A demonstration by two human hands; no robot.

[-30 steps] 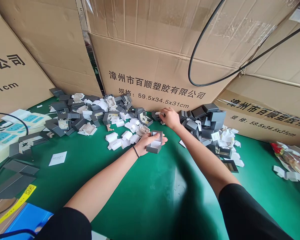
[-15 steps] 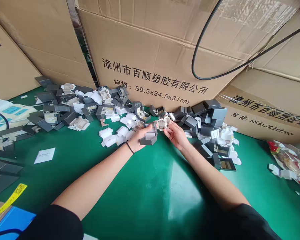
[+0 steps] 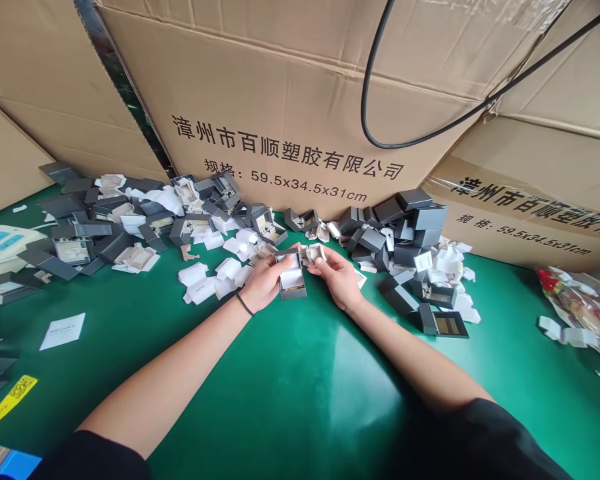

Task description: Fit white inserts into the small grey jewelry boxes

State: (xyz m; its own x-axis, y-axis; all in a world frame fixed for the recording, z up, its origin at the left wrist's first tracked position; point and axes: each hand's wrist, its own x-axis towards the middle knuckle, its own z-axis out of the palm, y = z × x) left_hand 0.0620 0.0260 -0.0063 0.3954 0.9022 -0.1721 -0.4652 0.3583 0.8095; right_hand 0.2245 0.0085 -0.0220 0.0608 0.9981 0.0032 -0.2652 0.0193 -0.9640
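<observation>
Both forearms extend from the near edge and converge at mid-scene above the green table (image 3: 260, 393). The left hand (image 3: 264, 283), a black band (image 3: 245, 305) at its wrist, grips a small grey box (image 3: 293, 292) by its left side, thumb over the rim. The right hand (image 3: 338, 279), fingers curled, pinches an off-white folded insert (image 3: 314, 253) just right of the box; whether the two touch cannot be determined.

The held box is at the centre, ahead of the near table surface. It is open, its white interior facing up towards the wearer; contents at its near end are too small to identify. Its long axis runs near to far, the far end leaning slightly left.

Similar dark boxes lie in a left heap (image 3: 113, 248) and a right stack (image 3: 397, 212), among white paper pieces (image 3: 200, 288). At near right, an opened box (image 3: 450, 325) shows a brownish interior. Cardboard cartons (image 3: 260, 73) stand along the far side.
</observation>
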